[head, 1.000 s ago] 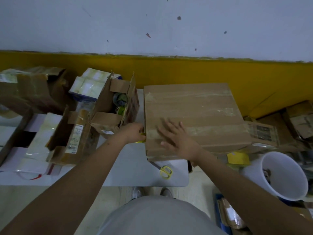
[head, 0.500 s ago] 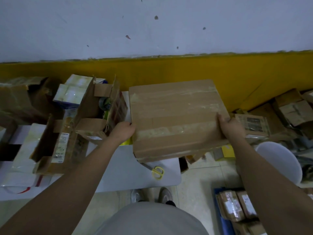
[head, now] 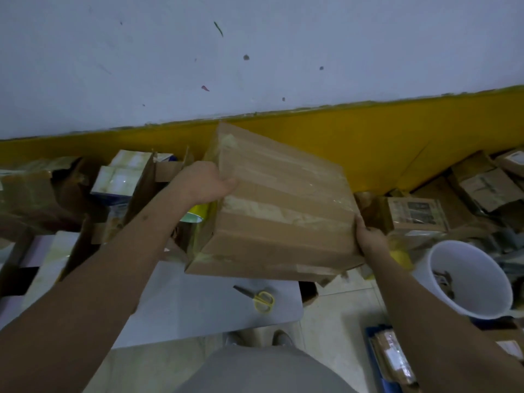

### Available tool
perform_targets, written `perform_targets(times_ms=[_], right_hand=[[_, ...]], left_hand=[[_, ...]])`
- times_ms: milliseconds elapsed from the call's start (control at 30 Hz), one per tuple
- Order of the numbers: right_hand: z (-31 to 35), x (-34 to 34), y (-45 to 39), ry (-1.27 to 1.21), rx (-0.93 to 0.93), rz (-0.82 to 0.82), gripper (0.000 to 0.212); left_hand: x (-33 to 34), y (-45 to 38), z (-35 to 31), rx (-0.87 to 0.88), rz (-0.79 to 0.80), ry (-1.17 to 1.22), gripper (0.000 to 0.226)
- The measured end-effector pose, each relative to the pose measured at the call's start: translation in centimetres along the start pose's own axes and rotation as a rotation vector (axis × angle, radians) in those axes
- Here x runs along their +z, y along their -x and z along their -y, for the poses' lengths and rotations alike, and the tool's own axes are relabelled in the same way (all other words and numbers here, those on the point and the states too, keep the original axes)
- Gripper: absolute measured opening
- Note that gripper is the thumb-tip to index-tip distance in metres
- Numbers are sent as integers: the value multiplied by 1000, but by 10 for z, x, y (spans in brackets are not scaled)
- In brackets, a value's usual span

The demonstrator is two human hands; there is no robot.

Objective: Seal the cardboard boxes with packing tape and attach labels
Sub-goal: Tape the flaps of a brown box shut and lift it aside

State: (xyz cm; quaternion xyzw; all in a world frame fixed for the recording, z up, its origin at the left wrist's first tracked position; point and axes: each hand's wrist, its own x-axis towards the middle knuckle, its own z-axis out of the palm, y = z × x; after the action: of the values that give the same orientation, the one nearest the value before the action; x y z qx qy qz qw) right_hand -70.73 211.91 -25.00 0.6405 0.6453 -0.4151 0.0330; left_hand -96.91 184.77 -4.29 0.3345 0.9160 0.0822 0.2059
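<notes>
I see a grey table (head: 198,307) against a white and yellow wall (head: 368,143); my left hand (head: 202,181) and right hand (head: 368,236) clamp a taped box (head: 283,211), tilted above the table; scissors (head: 259,297) lie below; nearby labels too blurred to read

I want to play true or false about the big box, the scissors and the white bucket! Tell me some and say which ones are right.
1. Both hands hold the big cardboard box. True: the left hand grips its left edge, the right hand its right corner.
2. The box lies flat on the table. False: it is tilted, left side raised.
3. The scissors have yellow handles. True.
4. The scissors are inside the white bucket. False: they lie on the table.
5. The box has tape on top. True.
</notes>
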Motion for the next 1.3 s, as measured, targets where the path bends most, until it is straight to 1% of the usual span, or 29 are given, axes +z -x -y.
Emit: perform_targets(times_ms=[67, 167, 267, 400, 467, 533, 567, 633, 667, 700, 767, 867, 933, 967, 1000, 1033, 1100, 1167, 1267, 1300], right_hand=[[8, 6, 11, -32, -11, 29, 91], [18, 14, 19, -45, -18, 60, 81], [21, 15, 19, -111, -3, 91, 78], [22, 19, 23, -235, 30, 123, 75], [15, 34, 23, -323, 70, 171, 81], [17, 49, 38, -380, 82, 244, 97], [22, 55, 48, -409, 60, 283, 98], [38, 64, 71, -395, 24, 368, 77], [47, 67, 77, -392, 20, 410, 73], [56, 73, 79, -385, 17, 440, 74], [73, 80, 81, -383, -15, 443, 82], [99, 83, 69, -403, -113, 493, 94], [113, 80, 58, -434, -232, 511, 115], [121, 73, 63, -445, -276, 504, 122], [129, 66, 65, -472, -315, 519, 117], [137, 57, 79, -503, -378, 526, 104], [162, 26, 132, -574, -458, 522, 68], [176, 4, 153, -624, -495, 567, 43], [194, -18, 165, -547, -550, 519, 27], [198, -19, 160, -521, -541, 506, 36]], left_hand=[[-12, 3, 1, 23, 5, -27, 57], [-25, 11, -1, 84, 11, -6, 49], [-37, 19, -12, 154, 5, -43, 40], [-54, 33, -34, 195, -42, -121, 52], [-62, 37, -42, 218, -66, -152, 50], [-69, 40, -51, 208, -66, -202, 49], [-72, 40, -54, 193, -49, -237, 50], [-75, 38, -58, 170, -11, -300, 50], [-75, 37, -59, 162, -3, -315, 49], [-76, 35, -60, 161, 0, -321, 48], [-79, 32, -62, 178, 17, -317, 47], [-92, 30, -73, 203, 103, -329, 45], [-99, 26, -81, 200, 171, -356, 35], [-102, 26, -85, 205, 198, -359, 36], [-103, 25, -88, 218, 222, -336, 38], [-103, 25, -91, 244, 240, -296, 39], [-99, 24, -97, 320, 252, -184, 39], [-92, 22, -100, 387, 231, -122, 35], [-82, 14, -95, 422, 131, 11, 43], [-81, 13, -92, 434, 109, 78, 47]])
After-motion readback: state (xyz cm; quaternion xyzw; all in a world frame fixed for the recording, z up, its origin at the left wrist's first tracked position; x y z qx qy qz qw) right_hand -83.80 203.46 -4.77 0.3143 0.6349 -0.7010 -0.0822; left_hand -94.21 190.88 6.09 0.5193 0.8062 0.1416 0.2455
